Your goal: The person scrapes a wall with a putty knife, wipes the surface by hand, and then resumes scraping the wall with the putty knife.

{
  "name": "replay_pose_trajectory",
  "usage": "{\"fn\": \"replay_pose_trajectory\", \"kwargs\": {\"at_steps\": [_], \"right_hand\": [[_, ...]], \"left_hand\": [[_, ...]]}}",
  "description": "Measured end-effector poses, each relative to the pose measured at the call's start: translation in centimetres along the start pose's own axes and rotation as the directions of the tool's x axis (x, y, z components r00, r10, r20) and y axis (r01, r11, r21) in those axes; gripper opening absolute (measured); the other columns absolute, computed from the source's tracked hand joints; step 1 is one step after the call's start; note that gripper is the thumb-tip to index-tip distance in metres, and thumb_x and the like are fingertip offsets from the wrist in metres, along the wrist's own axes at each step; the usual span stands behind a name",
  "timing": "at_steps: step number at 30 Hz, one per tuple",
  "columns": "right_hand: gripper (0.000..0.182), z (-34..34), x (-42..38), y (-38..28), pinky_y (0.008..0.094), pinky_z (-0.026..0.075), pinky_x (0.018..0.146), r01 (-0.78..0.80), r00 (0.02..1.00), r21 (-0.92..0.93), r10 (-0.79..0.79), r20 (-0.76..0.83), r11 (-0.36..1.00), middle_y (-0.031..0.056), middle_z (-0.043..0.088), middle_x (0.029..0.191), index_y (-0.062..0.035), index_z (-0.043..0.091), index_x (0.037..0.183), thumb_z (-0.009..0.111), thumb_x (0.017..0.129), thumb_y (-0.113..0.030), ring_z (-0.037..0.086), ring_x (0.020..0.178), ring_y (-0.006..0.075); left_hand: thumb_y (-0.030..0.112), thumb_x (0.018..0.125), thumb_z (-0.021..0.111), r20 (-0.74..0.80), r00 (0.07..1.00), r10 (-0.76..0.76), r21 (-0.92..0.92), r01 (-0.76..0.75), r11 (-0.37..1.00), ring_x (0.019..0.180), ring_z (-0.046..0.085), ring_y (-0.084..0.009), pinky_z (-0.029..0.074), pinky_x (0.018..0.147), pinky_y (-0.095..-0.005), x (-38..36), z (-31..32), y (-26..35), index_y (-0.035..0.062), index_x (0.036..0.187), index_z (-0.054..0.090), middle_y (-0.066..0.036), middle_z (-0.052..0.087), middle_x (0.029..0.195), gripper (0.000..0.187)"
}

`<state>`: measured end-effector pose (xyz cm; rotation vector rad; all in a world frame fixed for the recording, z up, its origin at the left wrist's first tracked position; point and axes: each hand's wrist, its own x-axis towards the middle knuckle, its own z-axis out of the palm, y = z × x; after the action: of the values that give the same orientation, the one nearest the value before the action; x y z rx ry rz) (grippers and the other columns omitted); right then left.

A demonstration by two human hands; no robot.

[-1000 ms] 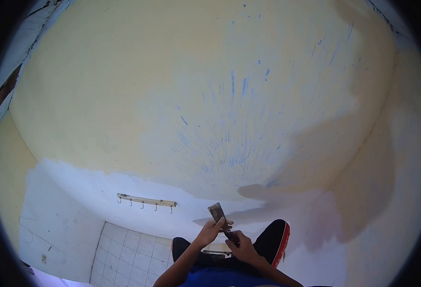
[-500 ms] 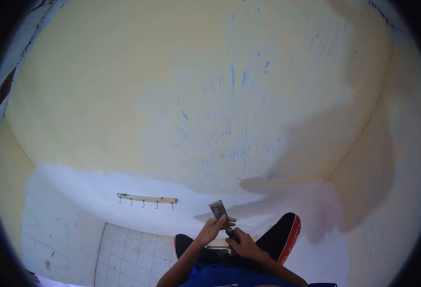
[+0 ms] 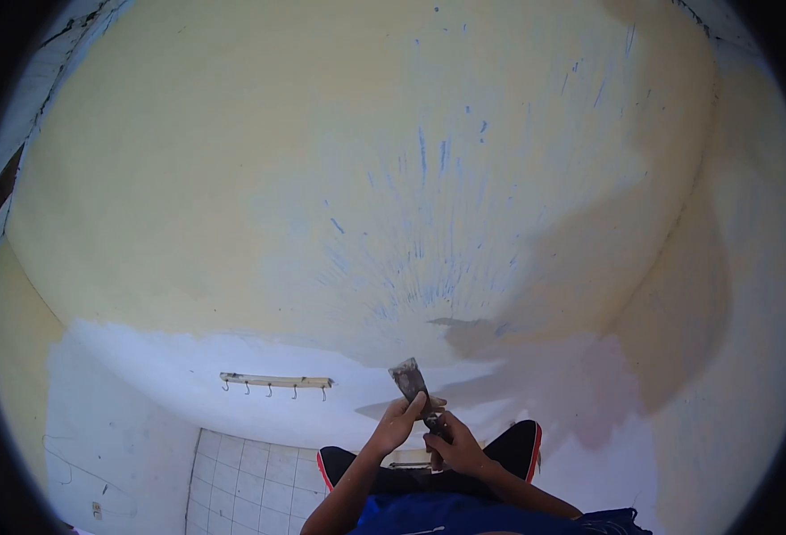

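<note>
A scraper (image 3: 408, 378) with a wide, paint-smeared blade points up and slightly left in front of my body. My left hand (image 3: 397, 428) is closed around the lower part of the blade, its thumb lying along the flat face. Just below and to the right, my right hand (image 3: 457, 448) wraps around the dark handle. Both hands are close together over my lap, between my bent knees in black trousers with a red stripe. The wall (image 3: 393, 330) rises directly behind the blade.
Blue streaks (image 3: 424, 254) mark the yellowish upper wall, with a white band below. A hook rail (image 3: 275, 381) is fixed on the wall at left. White floor tiles (image 3: 248, 481) lie at lower left. My shadow falls on the wall at right.
The view has tilted and shifted slightly, and the knees sit lower in it. Both hands keep hold of the scraper, with the left thumb a little further up the blade.
</note>
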<state>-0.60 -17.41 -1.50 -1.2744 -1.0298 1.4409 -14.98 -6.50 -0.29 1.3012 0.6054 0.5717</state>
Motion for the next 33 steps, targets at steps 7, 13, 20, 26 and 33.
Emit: {"fn": "replay_pose_trajectory", "kwargs": {"at_steps": [7, 13, 20, 26, 33], "right_hand": [[0.037, -1.1, 4.4, -4.3, 0.0285, 0.045, 0.065, 0.411, 0.882, -0.203, -0.444, -0.155, 0.888, 0.0067, 0.065, 0.085, -0.0044, 0.048, 0.13, 0.062, 0.097, -0.011, 0.06, 0.074, 0.0141], [0.027, -3.0, 5.5, -9.1, 0.029, 0.042, 0.056, 0.467, 0.853, -0.181, -0.495, -0.165, 0.865, 0.0048, 0.056, 0.07, -0.0024, 0.054, 0.123, 0.048, 0.103, -0.02, 0.05, 0.059, 0.0099], [0.029, -3.8, 6.6, -13.5, 0.0267, 0.039, 0.057, 0.716, 0.63, -0.124, -0.713, -0.307, 0.687, 0.0048, 0.054, 0.078, 0.0018, 0.049, 0.118, 0.041, 0.105, -0.023, 0.045, 0.064, 0.0082], [0.026, -6.7, 5.7, -15.8, 0.0264, 0.04, 0.06, 0.734, 0.56, -0.225, -0.758, -0.334, 0.641, 0.0072, 0.054, 0.092, -0.0003, 0.039, 0.122, 0.051, 0.1, -0.008, 0.046, 0.07, 0.0084], [0.027, -7.5, 3.1, -19.9, 0.0261, 0.046, 0.053, 0.644, 0.744, 0.108, -0.587, -0.321, 0.757, 0.0105, 0.055, 0.087, -0.0059, 0.029, 0.118, 0.049, 0.101, -0.005, 0.054, 0.06, 0.0114]], "left_hand": [[0.027, 0.109, 0.044, 0.023, 0.988, 0.155, 0.012, -0.156, 0.988, 0.111, 0.063, -0.0196, 0.048, 0.1, -0.035, 4.4, 0.0, 6.0, -0.0029, 0.126, 0.057, -0.013, 0.067, 0.117, 0.037], [0.024, 0.108, 0.046, 0.155, 0.953, 0.26, -0.02, -0.26, 0.965, 0.11, 0.063, -0.0204, 0.051, 0.094, -0.0344, 7.0, 1.0, 12.6, -0.0048, 0.135, 0.048, -0.016, 0.063, 0.125, 0.04], [0.022, 0.105, 0.05, 0.224, 0.943, 0.246, 0.072, -0.267, 0.961, 0.112, 0.063, -0.0225, 0.056, 0.073, -0.0321, 8.8, 3.9, 19.6, -0.0037, 0.139, 0.043, -0.018, 0.061, 0.127, 0.043], [0.027, 0.105, 0.049, 0.293, 0.796, 0.529, 0.31, -0.603, 0.735, 0.106, 0.065, -0.0229, 0.055, 0.075, -0.0319, 11.6, 5.9, 21.6, -0.0015, 0.131, 0.054, -0.016, 0.063, 0.127, 0.039], [0.028, 0.108, 0.039, 0.169, 0.932, 0.322, 0.13, -0.345, 0.93, 0.097, 0.067, -0.0179, 0.053, 0.085, -0.0314, 11.8, 9.8, 25.3, -0.0012, 0.13, 0.053, -0.014, 0.067, 0.118, 0.04]]}}
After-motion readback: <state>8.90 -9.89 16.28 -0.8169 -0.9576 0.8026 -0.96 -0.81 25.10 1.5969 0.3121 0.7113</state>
